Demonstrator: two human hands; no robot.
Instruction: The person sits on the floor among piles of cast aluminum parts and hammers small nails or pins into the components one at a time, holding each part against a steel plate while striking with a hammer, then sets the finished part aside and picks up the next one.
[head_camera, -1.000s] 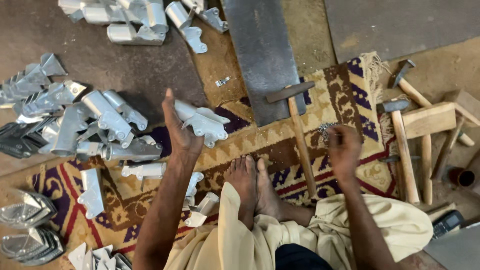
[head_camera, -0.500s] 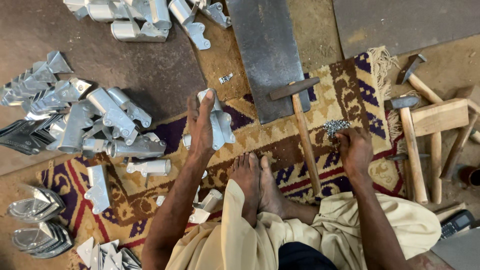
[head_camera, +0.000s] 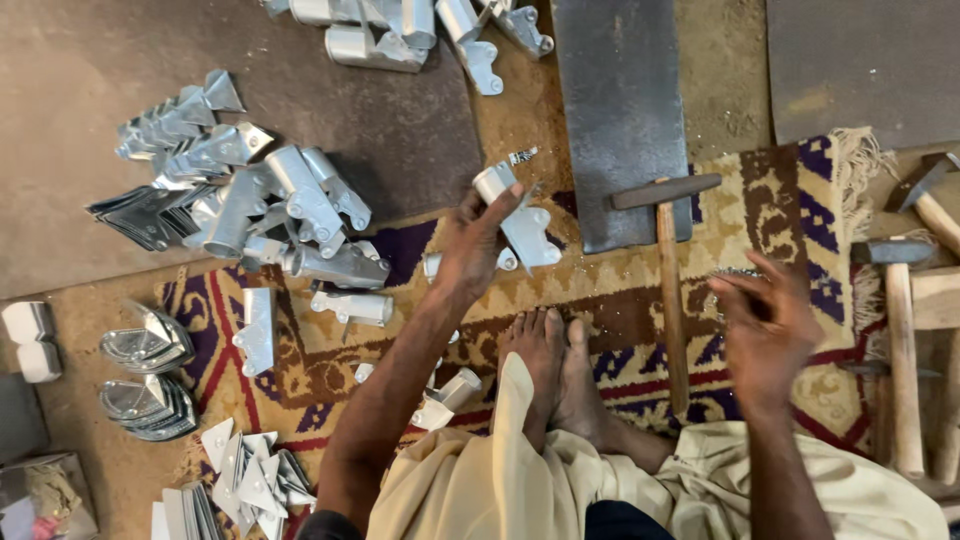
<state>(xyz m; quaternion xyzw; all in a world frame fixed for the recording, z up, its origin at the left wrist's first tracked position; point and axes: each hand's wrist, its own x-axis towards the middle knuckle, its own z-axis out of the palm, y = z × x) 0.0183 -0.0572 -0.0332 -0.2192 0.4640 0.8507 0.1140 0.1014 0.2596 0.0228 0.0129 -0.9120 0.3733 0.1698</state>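
Since the earlier frame the left hand (head_camera: 468, 250) has tilted the bent metal bracket (head_camera: 520, 222) so that its tube end points up toward the dark steel plate (head_camera: 622, 120), and the right hand (head_camera: 768, 322) has come lower, down over the rug's right part. Left grip: fingers wrapped round the bracket's near side, thumb across the top, holding it above the patterned rug (head_camera: 760, 215) near its far edge, just beside the plate's near-left corner. Right grip: fingers half curled and spread, palm turned up; whether anything small lies in it cannot be told.

Between the two hands a wooden-handled hammer (head_camera: 668, 275) lies on the rug, its head resting against the steel plate's near edge. Two bare feet (head_camera: 555, 370) sit together at the rug's middle. More hammers (head_camera: 900, 330) lie by the rug's right edge.

Left of the held bracket, a heap of like galvanised brackets (head_camera: 285, 215) lies where the rug's left corner meets the bare floor, with stacks of flat pointed metal pieces (head_camera: 150, 345) further left and small cut triangles (head_camera: 250, 475) at the near-left corner.
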